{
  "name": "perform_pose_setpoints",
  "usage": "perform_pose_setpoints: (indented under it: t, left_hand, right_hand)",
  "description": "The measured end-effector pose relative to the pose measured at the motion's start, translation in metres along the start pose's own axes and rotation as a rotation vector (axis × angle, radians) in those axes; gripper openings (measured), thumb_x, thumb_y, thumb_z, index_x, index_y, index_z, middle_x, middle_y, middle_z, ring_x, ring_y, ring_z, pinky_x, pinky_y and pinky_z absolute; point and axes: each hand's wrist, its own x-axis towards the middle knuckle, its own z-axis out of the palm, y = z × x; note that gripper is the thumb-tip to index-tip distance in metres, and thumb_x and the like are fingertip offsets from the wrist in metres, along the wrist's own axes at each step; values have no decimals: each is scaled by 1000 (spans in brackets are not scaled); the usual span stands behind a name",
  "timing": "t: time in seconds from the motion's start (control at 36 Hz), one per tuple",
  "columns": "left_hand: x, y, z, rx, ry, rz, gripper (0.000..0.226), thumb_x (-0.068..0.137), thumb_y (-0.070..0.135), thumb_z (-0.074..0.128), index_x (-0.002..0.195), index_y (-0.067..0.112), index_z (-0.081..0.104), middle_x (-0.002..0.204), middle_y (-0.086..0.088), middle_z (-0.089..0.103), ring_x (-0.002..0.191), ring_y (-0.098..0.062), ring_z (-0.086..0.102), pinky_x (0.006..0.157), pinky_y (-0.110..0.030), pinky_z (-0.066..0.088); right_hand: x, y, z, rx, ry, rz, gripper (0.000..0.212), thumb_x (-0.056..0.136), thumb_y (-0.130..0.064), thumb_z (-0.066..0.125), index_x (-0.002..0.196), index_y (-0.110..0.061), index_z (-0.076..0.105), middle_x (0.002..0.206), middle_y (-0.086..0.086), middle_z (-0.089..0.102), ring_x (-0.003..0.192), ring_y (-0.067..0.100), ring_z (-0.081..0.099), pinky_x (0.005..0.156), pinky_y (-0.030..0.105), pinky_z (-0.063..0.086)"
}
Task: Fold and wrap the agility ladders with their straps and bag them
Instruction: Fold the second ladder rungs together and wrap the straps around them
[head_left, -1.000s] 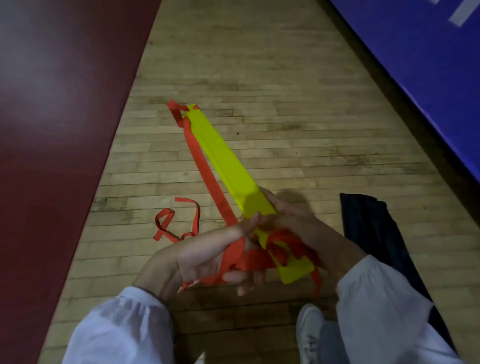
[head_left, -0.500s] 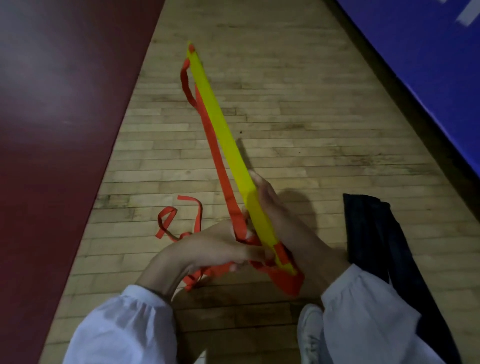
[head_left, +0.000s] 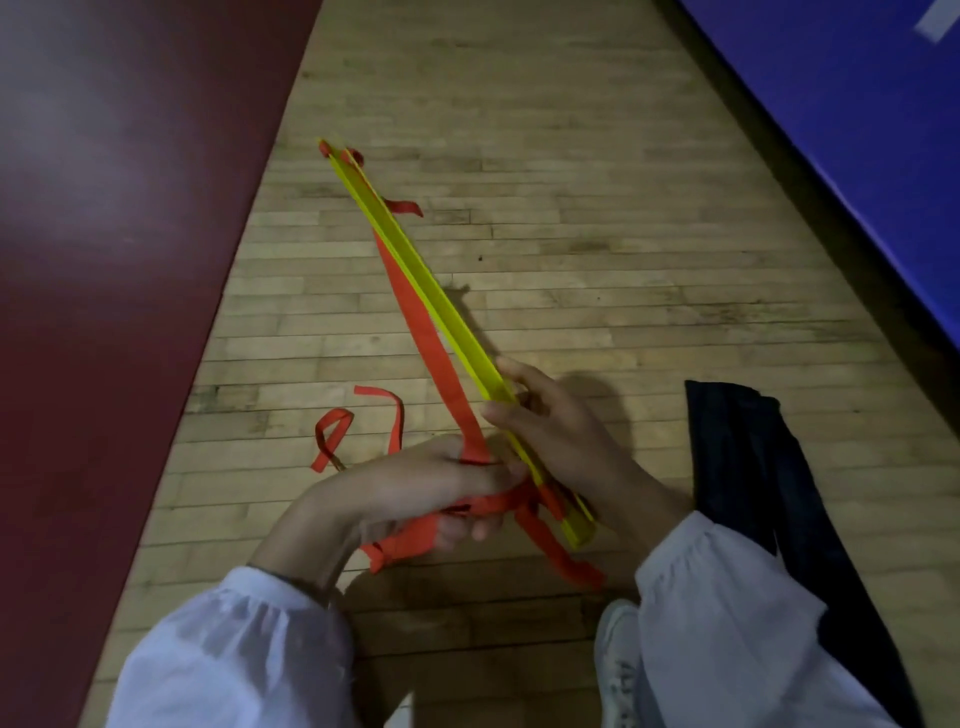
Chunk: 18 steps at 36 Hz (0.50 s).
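Note:
A stack of yellow ladder rungs (head_left: 415, 275) slants from the upper left down to my hands, seen edge-on. My right hand (head_left: 566, 441) grips the stack near its near end, thumb on the left edge. An orange strap (head_left: 436, 353) runs along the stack's left side into my left hand (head_left: 415, 483), which holds it bunched beside the rungs' near end. More strap hangs below the hands (head_left: 561, 561), and a loose loop lies on the floor (head_left: 337, 431). A dark bag (head_left: 769, 478) lies flat on the floor to the right.
The wooden floor (head_left: 571, 182) stretches ahead. A dark red mat (head_left: 104, 260) borders it on the left and a blue mat (head_left: 857, 130) on the right. A white shoe (head_left: 618, 665) shows at the bottom between my white sleeves.
The far end of the rung stack has dropped lower and swung to the right, and the stack has turned edge-on. My right hand has shifted its grip along the stack; the left still holds the strap.

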Motion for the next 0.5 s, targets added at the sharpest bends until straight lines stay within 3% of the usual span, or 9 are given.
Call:
perform_pose_setpoints:
  t: [0.06, 0.11, 0.22, 0.28, 0.33, 0.39, 0.5]
  left_hand:
    - [2, 0, -2, 24, 31, -4, 34, 98, 21, 49, 66, 14, 58, 63, -7, 54, 45, -10, 37, 47, -21, 33]
    - [2, 1, -1, 83, 82, 14, 33, 96, 16, 52, 64, 13, 58, 63, -7, 55, 44, -8, 38, 49, -21, 33]
    - [2, 6, 1, 113, 183, 70, 37, 90, 33, 59, 56, 18, 59, 56, -3, 54, 40, -7, 35, 48, -23, 29]
    - [4, 7, 1, 147, 268, 76, 51, 94, 32, 57, 43, 26, 56, 44, 6, 46, 36, -4, 35, 48, -22, 30]
    - [6, 8, 0, 137, 338, 92, 55, 93, 29, 58, 38, 26, 51, 37, 8, 36, 32, -5, 30, 46, -22, 29]
    - [8, 7, 0, 85, 331, 92, 44, 93, 26, 60, 49, 24, 53, 37, 8, 35, 32, -6, 27, 43, -21, 25]
    - [8, 3, -2, -13, 279, 86, 33, 92, 19, 61, 59, 14, 58, 39, 5, 47, 31, -4, 29, 39, -19, 21]
  right_hand:
    - [-2, -1, 3, -81, 30, -43, 56, 84, -30, 71, 133, -38, 45, 103, -27, 57, 90, -17, 56, 76, 6, 43]
    - [-5, 1, 4, -133, 47, -93, 60, 83, -33, 73, 132, -44, 41, 109, -27, 56, 97, -19, 55, 80, 4, 43]
    - [-8, 2, 7, -181, 119, -127, 52, 87, -59, 48, 135, -39, 48, 124, -21, 58, 115, -8, 52, 99, 22, 44]
    - [-8, 1, 10, -115, 154, -129, 34, 99, -47, 36, 128, -40, 53, 119, -22, 59, 112, -10, 53, 101, 23, 44]
    - [-8, 1, 13, -124, 162, -141, 36, 104, -33, 36, 138, -31, 50, 133, -16, 56, 124, -4, 48, 105, 23, 42]
    - [-7, 2, 14, -156, 175, -164, 39, 104, -26, 42, 143, -29, 45, 139, -9, 54, 126, 3, 49, 101, 24, 45]
    - [-5, 1, 12, -39, 167, -161, 41, 100, -20, 50, 139, -32, 44, 121, -8, 60, 111, 1, 58, 90, 20, 48]
